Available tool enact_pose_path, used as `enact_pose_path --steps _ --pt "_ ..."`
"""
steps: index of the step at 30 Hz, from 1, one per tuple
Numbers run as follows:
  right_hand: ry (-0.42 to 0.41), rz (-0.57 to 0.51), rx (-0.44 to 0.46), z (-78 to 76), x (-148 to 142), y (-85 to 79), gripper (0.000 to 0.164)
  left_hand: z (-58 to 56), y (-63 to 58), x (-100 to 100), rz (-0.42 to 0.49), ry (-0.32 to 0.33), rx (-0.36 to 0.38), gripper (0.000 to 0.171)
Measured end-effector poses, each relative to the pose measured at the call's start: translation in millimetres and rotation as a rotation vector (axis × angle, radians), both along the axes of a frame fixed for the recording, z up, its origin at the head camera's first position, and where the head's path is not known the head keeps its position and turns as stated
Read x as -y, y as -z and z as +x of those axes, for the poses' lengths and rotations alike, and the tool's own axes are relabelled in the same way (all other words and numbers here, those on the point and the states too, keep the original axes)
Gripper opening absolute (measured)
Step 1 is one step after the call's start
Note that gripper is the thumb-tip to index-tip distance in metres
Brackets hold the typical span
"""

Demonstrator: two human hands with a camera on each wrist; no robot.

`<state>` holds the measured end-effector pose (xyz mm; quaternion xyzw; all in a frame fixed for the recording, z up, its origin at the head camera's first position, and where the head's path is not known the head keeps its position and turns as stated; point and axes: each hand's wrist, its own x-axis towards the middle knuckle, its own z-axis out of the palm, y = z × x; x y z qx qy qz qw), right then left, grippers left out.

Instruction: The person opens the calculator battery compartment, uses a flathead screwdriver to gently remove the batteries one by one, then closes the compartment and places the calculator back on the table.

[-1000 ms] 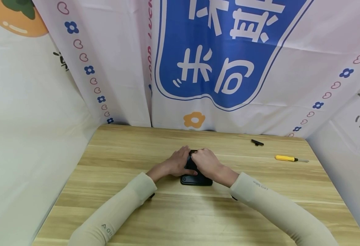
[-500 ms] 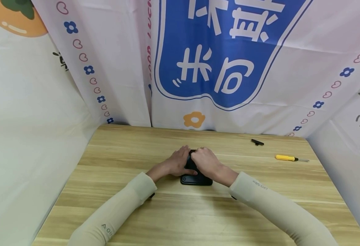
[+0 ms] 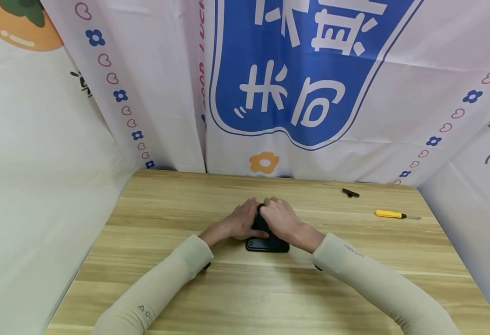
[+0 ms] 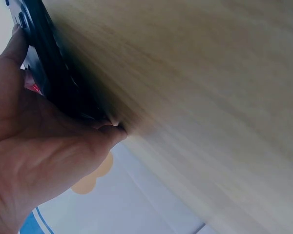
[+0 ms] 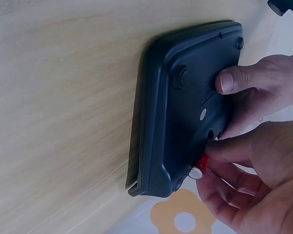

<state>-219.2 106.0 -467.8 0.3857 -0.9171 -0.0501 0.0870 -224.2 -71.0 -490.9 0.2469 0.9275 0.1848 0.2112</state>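
A black device (image 3: 270,245) lies on the wooden table with its underside up, showing round feet and a small pale sticker in the right wrist view. My left hand (image 3: 241,222) holds it at the side, thumb laid over the underside and fingers along the far edge. Between the thumb and fingers of my right hand (image 5: 256,170) is a small red battery (image 5: 203,163) with a silver end. It is pinched beside a dark opening in the device (image 5: 185,109); how far it reaches in is hidden by the fingers.
Toward the back right of the table (image 3: 261,298) lies a small black plastic piece (image 3: 350,192). A yellow-handled screwdriver (image 3: 389,214) rests nearer the right edge. White printed cloth (image 3: 165,93) hangs behind and at both sides.
Both hands stay at the device. The fingers of my right hand shift very slightly at its far end; the left hand keeps its hold.
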Motion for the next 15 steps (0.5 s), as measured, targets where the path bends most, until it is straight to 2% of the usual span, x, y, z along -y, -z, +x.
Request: enact_pose_path --steps 8,15 --pt "-0.004 0.022 -0.016 -0.3 0.2 2.8 0.008 0.3 -0.5 -0.5 -0.004 0.000 -0.011 0.106" --pt "0.016 0.001 0.032 1.3 0.3 3.9 0.018 -0.1 0.2 -0.9 -0.008 0.007 -0.019 0.105"
